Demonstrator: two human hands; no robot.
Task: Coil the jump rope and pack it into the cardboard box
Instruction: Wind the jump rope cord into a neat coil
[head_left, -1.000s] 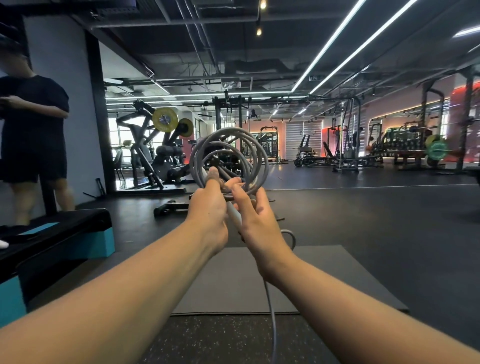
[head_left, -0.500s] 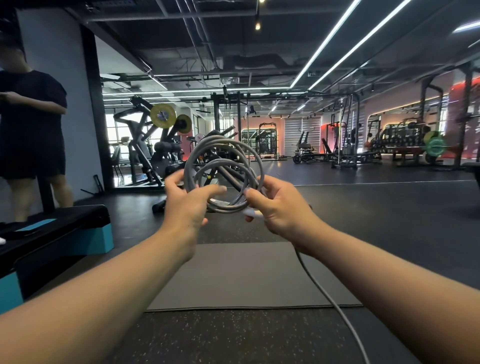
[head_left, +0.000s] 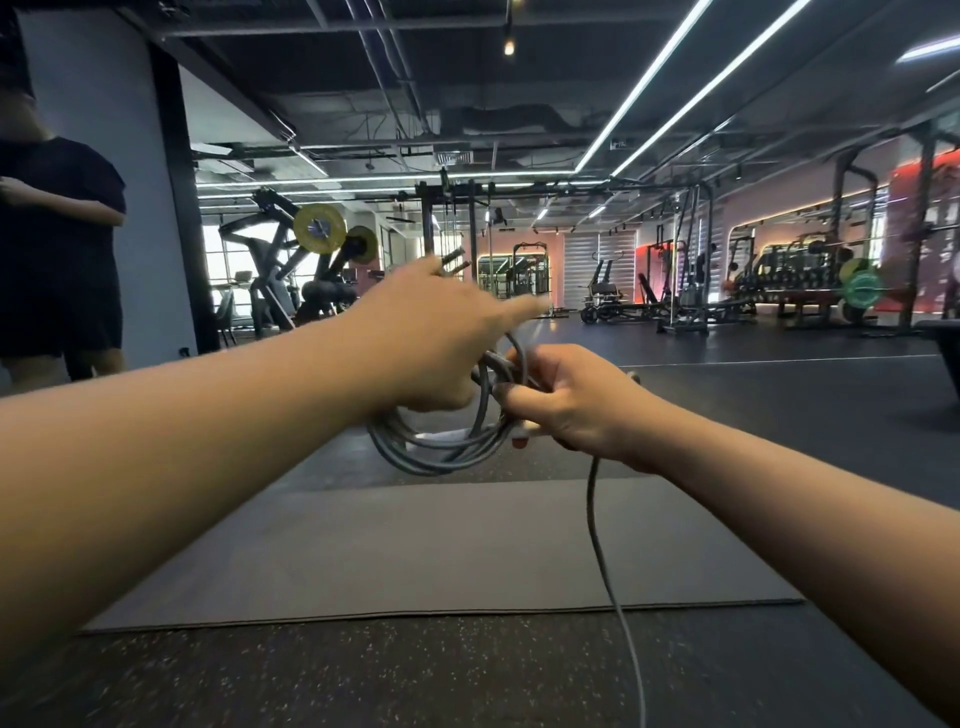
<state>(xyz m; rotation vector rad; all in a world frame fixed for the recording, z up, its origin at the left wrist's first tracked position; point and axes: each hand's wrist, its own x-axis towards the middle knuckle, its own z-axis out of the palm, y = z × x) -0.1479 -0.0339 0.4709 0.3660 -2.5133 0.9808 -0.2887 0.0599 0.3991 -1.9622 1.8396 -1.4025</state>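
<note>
The grey jump rope (head_left: 436, 452) is wound into a coil of several loops that hangs between my hands, above the floor mat. My right hand (head_left: 566, 400) is closed on the right side of the coil, and a light handle end with a red tip (head_left: 522, 435) sticks out below its fingers. A loose tail of the rope (head_left: 613, 587) drops from that hand to the bottom edge of the view. My left hand (head_left: 431, 332) is blurred, its back towards me, and lies over the top of the coil with the index finger stretched to the right. Its palm is hidden. No cardboard box is in view.
A grey mat (head_left: 415, 551) lies on the dark speckled floor below my hands. A person in black (head_left: 57, 249) stands at the far left by a white pillar. Weight machines and racks (head_left: 680, 291) line the back of the gym.
The coil has swung down from upright in front of me to hanging low. My left hand has crossed to the right over its top. My right hand still grips the coil.
</note>
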